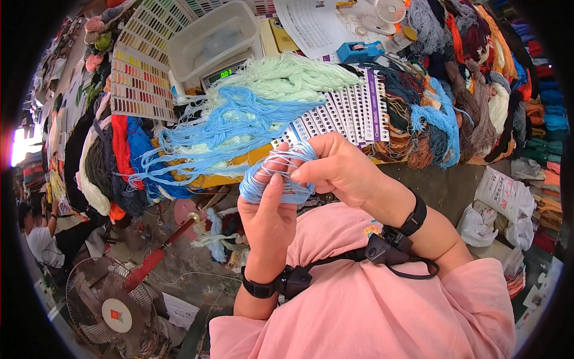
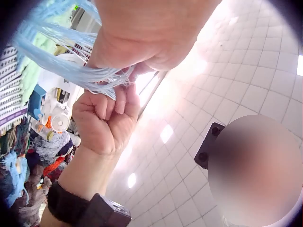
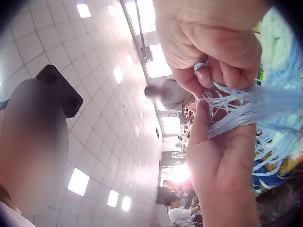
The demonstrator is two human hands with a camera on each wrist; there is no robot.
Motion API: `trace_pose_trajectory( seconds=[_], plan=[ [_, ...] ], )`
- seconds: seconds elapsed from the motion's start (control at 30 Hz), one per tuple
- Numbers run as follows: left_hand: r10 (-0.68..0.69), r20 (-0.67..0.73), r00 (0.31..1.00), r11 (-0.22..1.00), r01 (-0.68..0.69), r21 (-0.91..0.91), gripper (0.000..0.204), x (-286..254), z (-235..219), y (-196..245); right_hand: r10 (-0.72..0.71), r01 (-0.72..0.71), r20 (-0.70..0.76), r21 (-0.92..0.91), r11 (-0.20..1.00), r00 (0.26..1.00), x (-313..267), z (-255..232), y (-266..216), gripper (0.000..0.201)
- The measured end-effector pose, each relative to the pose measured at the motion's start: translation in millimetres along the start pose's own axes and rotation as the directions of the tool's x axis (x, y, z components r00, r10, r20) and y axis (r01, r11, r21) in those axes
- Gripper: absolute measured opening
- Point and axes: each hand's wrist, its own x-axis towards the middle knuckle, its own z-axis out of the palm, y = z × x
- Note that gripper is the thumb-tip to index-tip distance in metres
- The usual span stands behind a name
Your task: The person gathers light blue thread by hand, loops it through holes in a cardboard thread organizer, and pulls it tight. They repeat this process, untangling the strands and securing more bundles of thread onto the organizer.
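1. While both hands meet near the centre of the head view, a coil of light blue thread (image 1: 293, 194) lies between them, looped about the fingers of the left hand (image 1: 267, 220).
2. The left hand holds the coil with its thumb raised along the near side; how firmly its fingers press cannot be told.
3. The right hand (image 1: 350, 173), coming in from the right of the frame, pinches some strands between thumb and curled fingers; the left wrist view, left of its centre, shows those fingers bent in toward the palm below the strands.
4. Just above the hands in the head view, a light blue hank (image 1: 239, 110) spreads loosely across the left and centre of the worktop, its loose ends trailing toward the lower left.
5. A pale green hank (image 1: 296, 75) lies above and partly under it.
6. To the right of these, white hole-punched cards (image 1: 347, 116) fan out in overlapping strips.
7. Toward the upper left, a translucent plastic box (image 1: 171, 51) sits by a green display (image 1: 226, 73) reading 0.03, with colour charts (image 1: 140, 84) farther left.
8. At the upper right are a blue tape dispenser (image 1: 360, 52) and a small white fan (image 1: 391, 11).
9. A large floor fan (image 1: 116, 315) stands at the lower left, below another person (image 1: 45, 246) in a white top near the left edge.
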Motion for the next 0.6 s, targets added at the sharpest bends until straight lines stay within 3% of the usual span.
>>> trace_pose_trajectory(
  seconds=[0.23, 0.33, 0.43, 0.5, 0.53, 0.6],
  plan=[
    [-0.029, -0.039, 0.999, 0.994, 0.025, -0.104, 0.027, 5.9, -1.8, 0.9, 0.034, -0.034, 0.006, 0.074, 0.997, 0.999, 5.4, -5.1, 0.4, 0.002],
    [0.039, -0.008, 0.999, 0.999, -0.039, -0.007, 0.024, 6.0, -6.2, -5.7, -0.007, 0.007, 0.004, 0.055, 0.998, 1.000, 7.2, -6.2, 0.4, 0.002],
    [0.131, -0.100, 0.986, 0.983, -0.117, 0.139, 0.012, 10.5, -5.5, -11.7, -0.083, 0.083, 0.001, 0.052, 0.995, 0.997, 7.1, -2.9, 2.0, 0.003],
    [0.085, -0.059, 0.995, 0.989, -0.077, 0.129, 0.016, 12.7, -10.6, -11.7, -0.162, 0.163, -0.017, 0.075, 0.984, 0.987, 9.4, -1.5, 3.5, 0.004],
    [0.060, -0.036, 0.998, 0.991, -0.055, 0.123, 0.019, 13.7, -12.8, -10.7, -0.109, 0.103, 0.039, 0.140, 0.985, 0.993, 9.2, -5.1, 1.6, 0.004],
    [0.025, 0.175, 0.984, 0.991, -0.001, -0.137, 0.016, 20.0, -17.4, -3.5, -0.013, -0.026, 0.148, 0.256, 0.966, 0.989, 5.0, -18.2, -3.6, 0.005]
  ],
)
